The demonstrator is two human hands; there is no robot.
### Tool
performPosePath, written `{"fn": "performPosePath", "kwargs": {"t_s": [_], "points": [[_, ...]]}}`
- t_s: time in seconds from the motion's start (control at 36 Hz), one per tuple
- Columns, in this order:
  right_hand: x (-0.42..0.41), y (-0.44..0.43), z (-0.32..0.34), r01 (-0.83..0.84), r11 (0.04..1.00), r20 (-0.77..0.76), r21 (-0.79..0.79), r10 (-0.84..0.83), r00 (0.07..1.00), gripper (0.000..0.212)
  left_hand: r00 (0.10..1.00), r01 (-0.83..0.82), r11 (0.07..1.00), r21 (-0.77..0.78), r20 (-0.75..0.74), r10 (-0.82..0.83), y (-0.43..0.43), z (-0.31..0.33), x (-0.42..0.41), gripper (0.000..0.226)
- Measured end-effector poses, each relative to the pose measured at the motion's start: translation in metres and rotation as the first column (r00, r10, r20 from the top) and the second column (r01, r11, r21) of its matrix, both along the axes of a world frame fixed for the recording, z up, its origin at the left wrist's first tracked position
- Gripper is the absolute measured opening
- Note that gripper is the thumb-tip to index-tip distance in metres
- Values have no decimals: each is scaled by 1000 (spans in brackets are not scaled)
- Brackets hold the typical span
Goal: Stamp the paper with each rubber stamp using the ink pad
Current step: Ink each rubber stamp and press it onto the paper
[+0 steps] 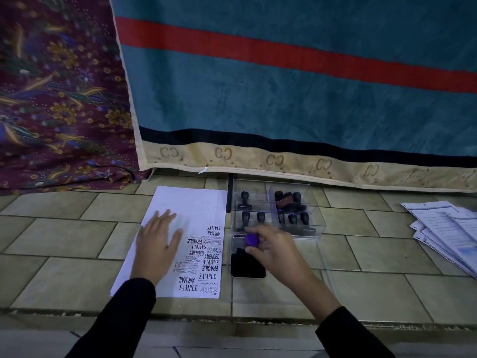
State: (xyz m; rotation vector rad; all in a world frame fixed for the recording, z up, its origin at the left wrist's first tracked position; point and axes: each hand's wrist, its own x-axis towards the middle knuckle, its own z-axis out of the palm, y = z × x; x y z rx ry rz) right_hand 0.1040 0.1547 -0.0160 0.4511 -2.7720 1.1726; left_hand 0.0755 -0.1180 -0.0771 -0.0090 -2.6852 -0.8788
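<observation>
Gripping purple stamp [251,239] over ink pad [246,266], right hand [277,250] (handle up), left hand [157,241] flat on paper [187,202]

The white paper [185,210] lies flat, black imprints along its right edge. Just right of it are the black ink pad [247,264], a purple-topped stamp [251,239] at the pad's far end, and upright dark-handled stamps [245,217] beyond.

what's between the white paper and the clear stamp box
A thin black rod, perhaps a pen, lies between paper and box, in the head view.
</observation>
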Motion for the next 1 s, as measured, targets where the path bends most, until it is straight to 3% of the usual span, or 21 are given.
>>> {"fn": "performPosePath", "kwargs": {"t_s": [0.08, 0.19, 0.42, 1.0], "points": [[-18, -13, 16, 13, 998, -25, -54, -14, 1000, 38, 995, -76, 995, -58, 67, 80, -10, -8, -2, 43], [-44, -41, 28, -44, 999, -71, -14, 43, 997, 34, 989, -56, 984, -168, 127, 78, -8, -22, 3, 43], [-78, -90, 12, -165, 983, -13, 83, 167, 986, 29, 987, -65, 985, -162, 138, 88, -8, -26, 3, 41], [-95, -111, -9, -197, 970, 71, 145, 188, 980, 27, 985, -81, 984, -158, 139, 103, -9, -29, 0, 41]]}}
